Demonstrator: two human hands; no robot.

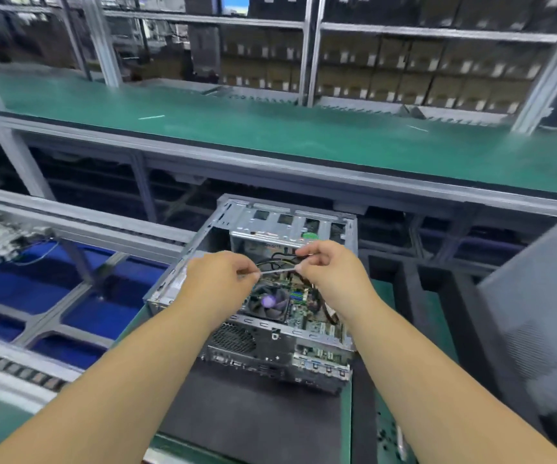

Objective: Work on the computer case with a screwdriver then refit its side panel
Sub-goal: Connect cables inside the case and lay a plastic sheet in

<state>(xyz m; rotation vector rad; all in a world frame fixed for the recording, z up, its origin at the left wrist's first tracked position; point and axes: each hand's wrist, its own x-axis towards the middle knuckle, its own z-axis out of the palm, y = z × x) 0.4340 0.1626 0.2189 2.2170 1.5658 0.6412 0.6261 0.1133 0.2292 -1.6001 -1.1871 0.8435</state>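
An open metal computer case (pixel 270 343) lies on a black mat (pixel 253 420), its fan (pixel 268 303) and green board showing. Above the open case my left hand (pixel 218 283) and my right hand (pixel 329 272) each pinch one end of a thin pale strip (pixel 277 272), stretched level between them. Black cables (pixel 279 259) loop just behind the strip. A grey side panel (pixel 538 313) leans upright at the right. No screwdriver is visible.
A green conveyor belt (pixel 270 132) runs across behind the case, with shelving of stacked boxes (pixel 404 72) beyond. A metal roller frame over blue bins (pixel 53 289) lies at the left. Small dark screws (pixel 386 433) are scattered on the green bench at the lower right.
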